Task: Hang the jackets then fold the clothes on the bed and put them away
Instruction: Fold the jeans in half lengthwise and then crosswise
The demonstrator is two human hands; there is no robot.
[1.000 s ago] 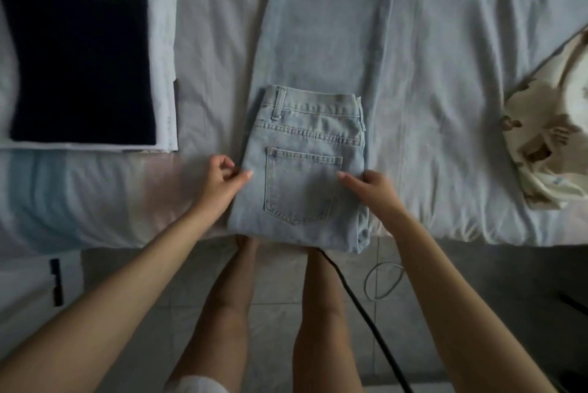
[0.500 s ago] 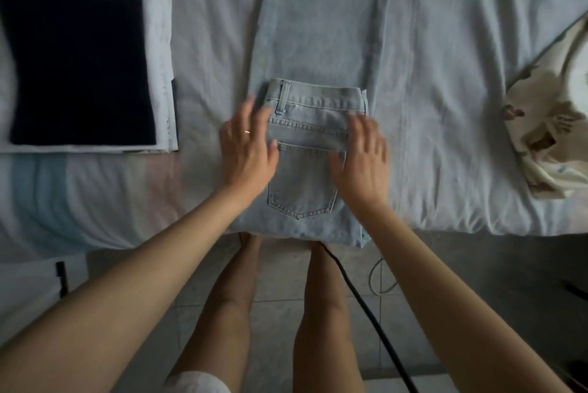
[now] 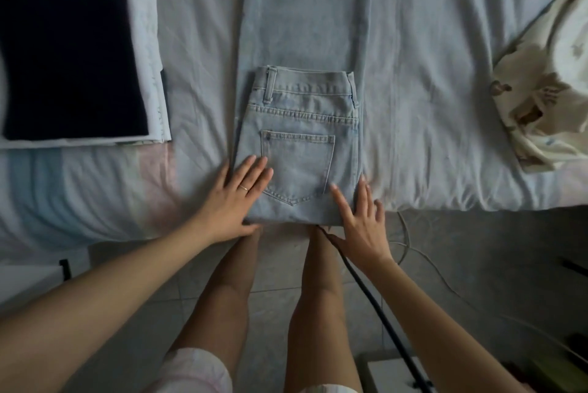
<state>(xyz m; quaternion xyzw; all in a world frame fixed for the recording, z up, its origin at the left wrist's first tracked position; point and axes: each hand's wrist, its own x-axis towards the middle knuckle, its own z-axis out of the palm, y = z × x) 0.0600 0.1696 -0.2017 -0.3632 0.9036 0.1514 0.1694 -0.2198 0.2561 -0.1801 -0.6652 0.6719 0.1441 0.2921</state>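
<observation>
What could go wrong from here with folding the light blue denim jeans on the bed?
1. The folded light blue denim jeans sit at the edge of the white-sheeted bed; the left hand and right hand only press flat, so they might slip off.
2. The black cable beside the person's legs could snag a step.

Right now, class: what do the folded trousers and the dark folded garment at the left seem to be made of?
Trousers: pale blue denim, matte and faded; stitched seams, patch pocket and belt loop show it. Dark garment: probably a soft knit; its surface looks fuzzy, though the fibre cannot be told.
</observation>
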